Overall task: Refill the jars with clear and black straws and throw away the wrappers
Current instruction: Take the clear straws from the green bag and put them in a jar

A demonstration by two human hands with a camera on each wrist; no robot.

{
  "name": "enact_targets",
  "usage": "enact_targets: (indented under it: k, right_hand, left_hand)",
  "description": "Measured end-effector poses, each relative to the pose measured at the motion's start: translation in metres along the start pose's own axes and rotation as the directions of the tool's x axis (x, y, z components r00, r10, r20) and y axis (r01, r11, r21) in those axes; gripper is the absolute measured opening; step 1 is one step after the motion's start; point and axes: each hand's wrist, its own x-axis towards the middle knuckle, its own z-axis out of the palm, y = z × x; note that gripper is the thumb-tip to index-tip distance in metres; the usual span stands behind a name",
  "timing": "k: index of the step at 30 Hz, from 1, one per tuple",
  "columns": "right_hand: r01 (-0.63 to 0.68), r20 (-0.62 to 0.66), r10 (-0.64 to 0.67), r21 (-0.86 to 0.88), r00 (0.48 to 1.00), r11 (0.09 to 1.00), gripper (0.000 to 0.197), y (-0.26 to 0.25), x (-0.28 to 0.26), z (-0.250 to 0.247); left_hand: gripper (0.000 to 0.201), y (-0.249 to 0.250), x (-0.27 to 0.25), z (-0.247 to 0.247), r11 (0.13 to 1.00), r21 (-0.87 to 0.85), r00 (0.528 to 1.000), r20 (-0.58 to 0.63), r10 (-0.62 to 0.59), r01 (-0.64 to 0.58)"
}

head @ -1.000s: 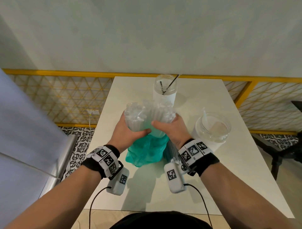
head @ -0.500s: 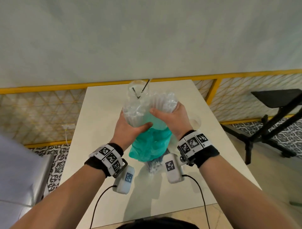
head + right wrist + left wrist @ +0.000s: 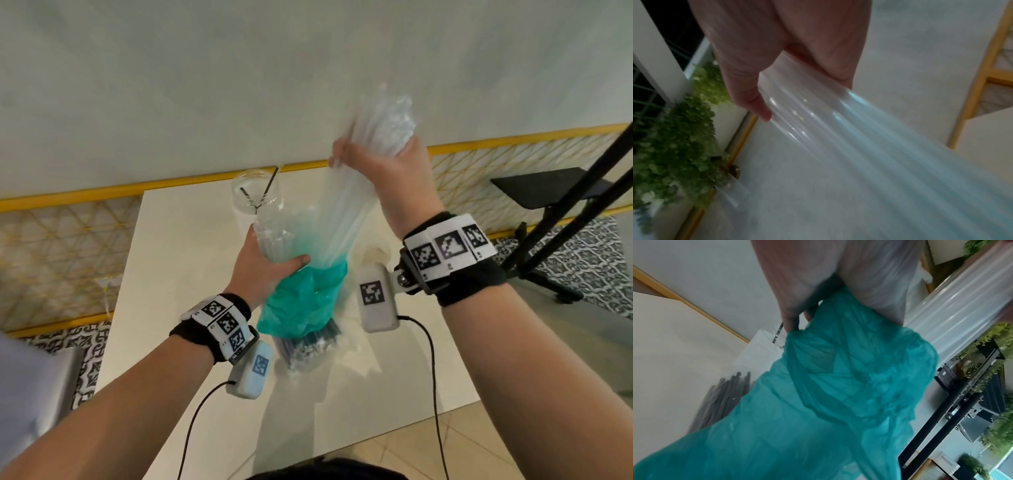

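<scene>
The right hand is curled around a thick bundle of long clear plastic straws, gripping it near the upper end and holding it raised and tilted above the white rectangular table; the straws' lower ends are inside the crumpled teal-and-clear plastic wrapper. The left hand grips that wrapper by its clear upper part, fingers and thumb wrapped round it, and the teal lower part hangs down from the fist. In the left wrist view the same wrapper fills most of the frame, with the straws coming out at its top. The right wrist view shows the fingers closed over the straws, which are blurred. At the far edge of the table stands a clear glass jar holding only a couple of black straws leaning against its rim. Just behind the wrapper on the tabletop lies a clear plastic packet of black straws, flat and partly hidden. A second clear jar sits near the table's right edge, mostly hidden by the right wrist, so its contents cannot be told.
</scene>
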Motion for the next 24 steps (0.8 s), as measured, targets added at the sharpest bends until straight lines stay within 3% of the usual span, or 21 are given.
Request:
enact_targets:
  k: [3,6,9,12,17,21,24]
  right_hand:
    - [0.100,-0.015,-0.099,0.053,0.995,0.994,0.011,-0.022,0.016,-0.014]
    - [0.129,-0.052,-0.131,-0.031,0.990,0.991,0.007,-0.017,0.027,-0.028]
    - [-0.039,-0.127,0.018,-0.163,0.992,0.986,0.030,0.029,0.026,-0.034]
    - [-0.230,-0.103,0.209,-0.278,0.973,0.933,0.042,0.085,0.008,-0.033]
    - [-0.491,-0.146,0.481,-0.453,0.864,0.744,0.084,0.138,-0.010,-0.024]
    - [-0.499,-0.144,0.492,-0.456,0.858,0.737,0.080,0.157,-0.012,-0.027]
    - [-0.434,-0.146,0.411,-0.399,0.900,0.808,0.102,0.159,-0.014,-0.032]
  left_hand:
    - [0.082,-0.004,0.002,-0.001,1.000,0.020,1.000,0.002,-0.021,0.021]
    - [0.087,-0.006,0.004,-0.001,0.999,0.000,0.999,-0.010,-0.039,0.039]
    - [0.083,-0.004,0.002,-0.001,1.000,0.005,1.000,-0.012,-0.023,0.023]
    - [0.083,-0.002,-0.001,-0.002,1.000,-0.013,1.000,-0.009,-0.008,0.007]
    - [0.082,-0.003,-0.002,-0.004,1.000,-0.024,1.000,0.001,-0.019,0.019]
    - [0.083,-0.004,-0.002,-0.005,0.999,-0.034,1.000,0.012,-0.029,0.029]
    - [0.088,-0.004,-0.002,-0.008,0.999,-0.036,0.999,0.047,-0.025,0.027]
